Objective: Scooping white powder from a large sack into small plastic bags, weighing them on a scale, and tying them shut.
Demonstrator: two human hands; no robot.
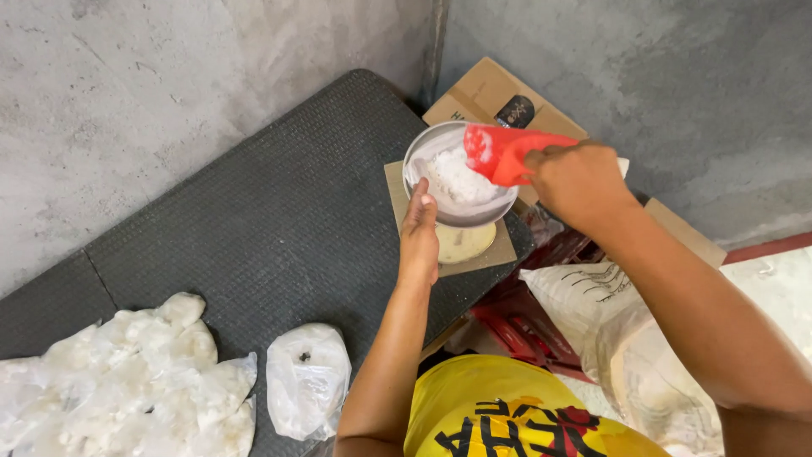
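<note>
My left hand (pixel 419 230) grips the near rim of a round metal bowl (pixel 423 148) that holds white powder (pixel 461 179). The bowl sits on a small scale with a round pale plate (pixel 465 244) and a brown square base (pixel 499 254) at the right end of a dark textured table (pixel 271 220). My right hand (pixel 577 179) holds a red plastic scoop (pixel 501 152), tipped over the bowl's far right rim with white powder at its mouth.
Several filled clear plastic bags (pixel 127 372) lie at the table's near left, one small bag (pixel 309 381) apart from them. A large white sack (pixel 626 338) stands at right over a red crate (pixel 516 326). Cardboard (pixel 491 89) leans against the concrete wall.
</note>
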